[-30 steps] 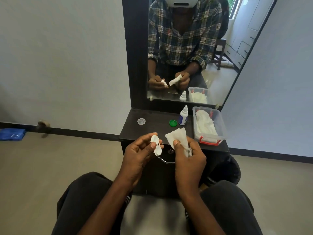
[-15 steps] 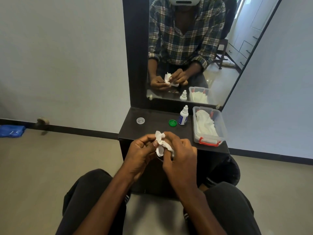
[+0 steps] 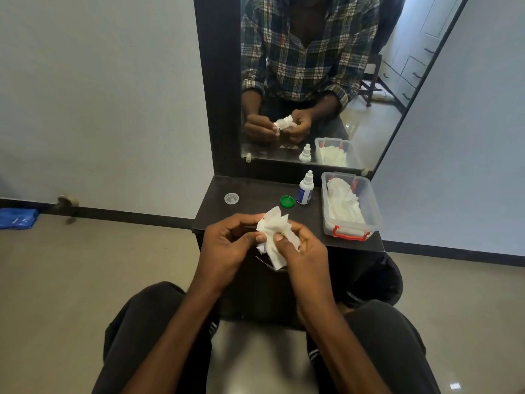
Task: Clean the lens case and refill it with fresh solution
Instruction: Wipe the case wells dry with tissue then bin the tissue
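Lens case (image 3: 262, 247) sits tissue-wrapped (image 3: 275, 231) between left hand (image 3: 227, 245) and right hand (image 3: 302, 251).

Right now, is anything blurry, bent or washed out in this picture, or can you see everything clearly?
Head view: wide-angle bending curves the mirror frame and the wall's dark skirting; soft daylight, no harsh shadows. The tissue is sharp but hides nearly all of the lens case held by the left hand and right hand. In the mirror, the floor reflection glares bright. The bottle label is too small to read.

The dark shelf (image 3: 255, 191) bore a clear cap (image 3: 231, 198), green cap (image 3: 287, 201), bottle (image 3: 305, 189) and tissue box (image 3: 350, 207).
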